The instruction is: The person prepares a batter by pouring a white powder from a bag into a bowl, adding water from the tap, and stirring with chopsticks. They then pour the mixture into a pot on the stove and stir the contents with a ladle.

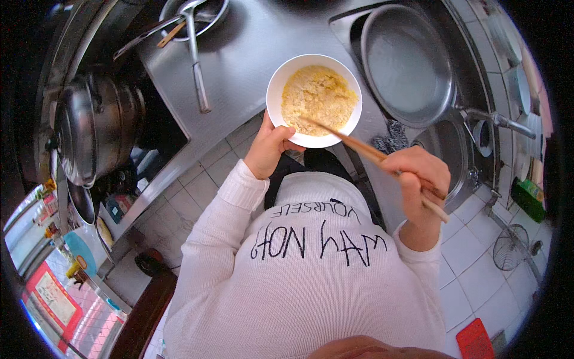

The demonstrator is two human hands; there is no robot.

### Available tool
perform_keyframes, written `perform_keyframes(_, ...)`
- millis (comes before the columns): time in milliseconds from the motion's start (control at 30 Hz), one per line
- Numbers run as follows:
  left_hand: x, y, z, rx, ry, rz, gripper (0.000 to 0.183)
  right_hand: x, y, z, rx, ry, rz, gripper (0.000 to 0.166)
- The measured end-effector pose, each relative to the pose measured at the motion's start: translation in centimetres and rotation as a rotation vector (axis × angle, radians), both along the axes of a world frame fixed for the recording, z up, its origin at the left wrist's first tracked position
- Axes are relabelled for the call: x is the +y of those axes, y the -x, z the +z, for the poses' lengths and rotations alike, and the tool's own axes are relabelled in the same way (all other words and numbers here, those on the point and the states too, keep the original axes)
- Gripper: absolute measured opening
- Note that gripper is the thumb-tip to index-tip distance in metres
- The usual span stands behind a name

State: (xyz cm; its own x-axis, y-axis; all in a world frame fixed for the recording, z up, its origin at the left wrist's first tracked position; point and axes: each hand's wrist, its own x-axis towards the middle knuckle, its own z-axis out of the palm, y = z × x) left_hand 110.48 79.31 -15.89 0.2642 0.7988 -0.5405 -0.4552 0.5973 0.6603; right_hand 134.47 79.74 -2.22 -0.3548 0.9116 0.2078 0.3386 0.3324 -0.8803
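Note:
My left hand (271,146) grips a white bowl (277,89) by its near left rim, with the thumb on the edge and fingers underneath. Inside lies a crumbly yellow and cream mixture (320,96), perhaps flour with egg or meal. Wooden chopsticks (363,148) are held in my right hand (419,179), to the right of the bowl. They slant down to the left, their tips reaching the mixture near the bowl's front side. The bowl is held up at the counter's front edge, tipped somewhat towards me.
A steel counter (242,49) runs behind the bowl. A large metal basin (406,67) stands at the sink (448,152), with a faucet (502,120) beside it. A steel-handled ladle (199,80) rests across a pot (219,22). On the left stands a large steel pot (96,128).

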Motion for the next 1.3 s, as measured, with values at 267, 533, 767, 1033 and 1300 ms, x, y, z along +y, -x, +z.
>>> perform_keyframes(267, -5.9, 10.6, 0.5, -0.04, -0.029, 0.088, 0.067, -0.9, 10.3, 0.3, -0.072, -0.028, -0.058, 0.02)
perform_keyframes(533, -9.6, 11.7, 1.2, 0.099, -0.045, 0.251, 0.069, -0.8, 11.0, 2.1, -0.046, -0.087, 0.035, 0.041)
perform_keyframes(767, -11.1, 9.7, 2.0, 0.127, -0.033, 0.528, 0.07, 4.0, 11.1, 2.1, 0.091, -0.21, 0.283, 0.043)
perform_keyframes(1033, -11.2, 5.9, 1.4, 0.038, 0.016, 0.871, 0.064, 11.3, 12.1, 0.1, 0.087, -0.114, 0.566, 0.046)
perform_keyframes(1300, -10.8, 2.6, -1.3, 0.028, 0.062, 1.167, 0.058, 16.6, 15.9, -5.4, 0.079, -0.074, 0.811, 0.046)
